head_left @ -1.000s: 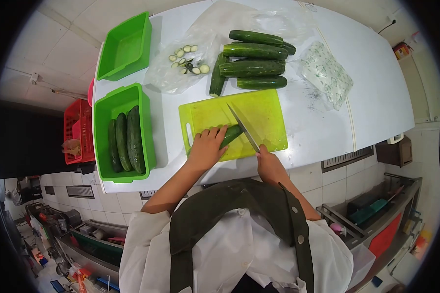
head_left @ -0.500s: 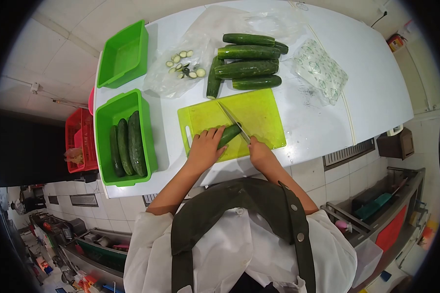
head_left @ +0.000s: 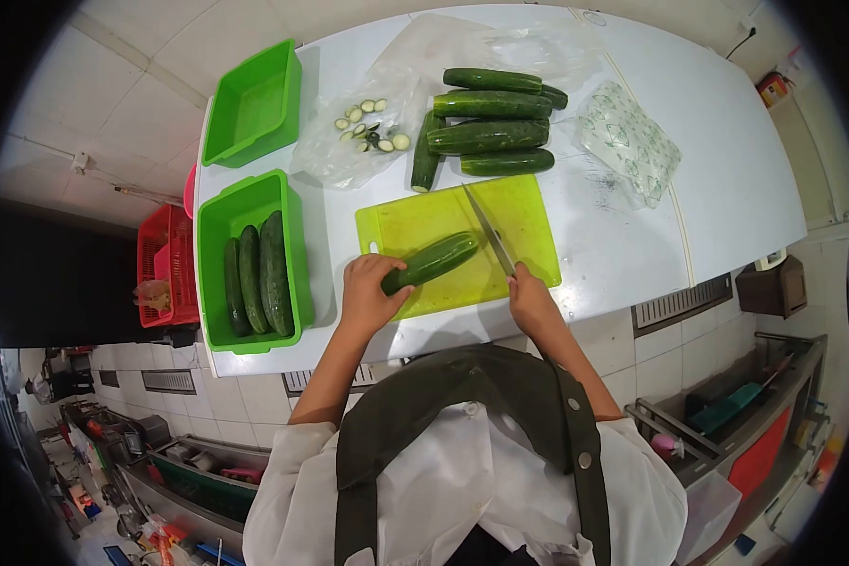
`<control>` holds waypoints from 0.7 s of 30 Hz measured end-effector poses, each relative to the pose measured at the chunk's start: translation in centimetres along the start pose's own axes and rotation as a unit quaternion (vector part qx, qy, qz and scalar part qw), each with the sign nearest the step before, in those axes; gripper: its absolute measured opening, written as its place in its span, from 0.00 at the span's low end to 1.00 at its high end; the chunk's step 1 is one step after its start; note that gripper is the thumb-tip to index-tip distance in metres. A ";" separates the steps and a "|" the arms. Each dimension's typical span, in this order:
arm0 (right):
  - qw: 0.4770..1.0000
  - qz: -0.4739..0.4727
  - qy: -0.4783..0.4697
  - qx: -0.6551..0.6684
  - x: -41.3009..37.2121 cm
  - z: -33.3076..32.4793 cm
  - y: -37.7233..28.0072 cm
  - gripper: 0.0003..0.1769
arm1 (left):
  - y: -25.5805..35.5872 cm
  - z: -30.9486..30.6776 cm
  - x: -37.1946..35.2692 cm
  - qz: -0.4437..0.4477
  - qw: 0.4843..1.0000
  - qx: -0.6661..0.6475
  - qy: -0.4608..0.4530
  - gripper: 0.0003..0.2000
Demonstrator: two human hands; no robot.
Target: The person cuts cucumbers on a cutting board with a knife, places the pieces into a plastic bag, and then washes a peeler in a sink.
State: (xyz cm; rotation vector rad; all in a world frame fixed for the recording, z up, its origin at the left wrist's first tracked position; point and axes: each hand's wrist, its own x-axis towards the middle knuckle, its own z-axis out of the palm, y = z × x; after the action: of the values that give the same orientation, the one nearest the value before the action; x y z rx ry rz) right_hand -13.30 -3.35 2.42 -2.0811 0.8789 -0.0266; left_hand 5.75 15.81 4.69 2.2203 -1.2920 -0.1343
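A dark green cucumber (head_left: 437, 258) lies slantwise on the yellow-green cutting board (head_left: 415, 217). My left hand (head_left: 371, 289) is closed around its near left end. In my right hand (head_left: 536, 300) is the handle of a knife (head_left: 492, 231), its blade pointing up and to the left across the board. The blade is apart from the cucumber, to the right of its far end. Beyond the board lies a group of cucumbers (head_left: 489, 137), some with pale cut ends. Cut end slices (head_left: 400, 142) rest on a clear plastic bag (head_left: 325, 160) at the upper left.
A green tub (head_left: 302, 283) at the left holds three whole cucumbers (head_left: 274, 274). Behind it stands another green tub (head_left: 253, 108). A white patterned packet (head_left: 629, 141) lies at the right of the white table (head_left: 726, 160). Off the table's left side is a red basket (head_left: 166, 264).
My left hand has slid from over the cucumber to its near left end, leaving most of it uncovered. The knife has moved right, away from the cucumber. The view has shifted slightly.
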 end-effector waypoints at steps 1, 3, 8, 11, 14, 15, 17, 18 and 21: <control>1.000 -0.005 -0.001 0.006 -0.1 0.2 -0.2 0.09 | 0.2 0.1 0.2 -0.017 1.000 -0.015 -0.018 0.23; 1.000 -0.014 -0.006 0.017 -0.5 0.5 -0.7 0.09 | 2.3 -0.3 1.4 0.056 0.998 0.035 -0.004 0.25; 1.000 0.009 -0.013 0.002 -0.6 -0.2 -1.0 0.09 | 4.4 3.2 3.3 0.061 0.992 0.030 -0.102 0.29; 1.000 0.019 -0.019 -0.011 -1.3 -1.1 -1.1 0.09 | 4.5 3.7 3.7 0.071 0.987 0.091 -0.112 0.31; 0.999 0.017 -0.035 -0.022 -2.4 -2.2 -1.7 0.09 | 5.0 3.8 3.9 0.074 0.981 0.129 -0.128 0.33; 0.999 0.016 -0.043 -0.025 -2.6 -2.4 -2.0 0.09 | 5.1 3.7 3.9 0.070 0.979 0.135 -0.138 0.33; 0.998 0.024 -0.050 -0.018 -2.9 -2.2 -1.9 0.08 | 5.1 3.9 3.8 0.067 0.980 0.133 -0.131 0.34; 0.998 0.028 -0.054 -0.015 -3.0 -2.1 -1.8 0.08 | 5.1 4.1 3.7 0.066 0.981 0.131 -0.127 0.35; 0.996 0.049 -0.062 -0.030 -3.1 -1.9 -1.8 0.07 | 5.7 4.0 3.7 0.063 0.976 0.160 -0.135 0.36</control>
State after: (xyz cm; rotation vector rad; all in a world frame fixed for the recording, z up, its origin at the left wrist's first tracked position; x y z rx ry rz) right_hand -15.22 -2.15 5.82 -2.0684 0.9140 0.1821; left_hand 1.94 8.90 4.97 2.4417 -1.7011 -0.1969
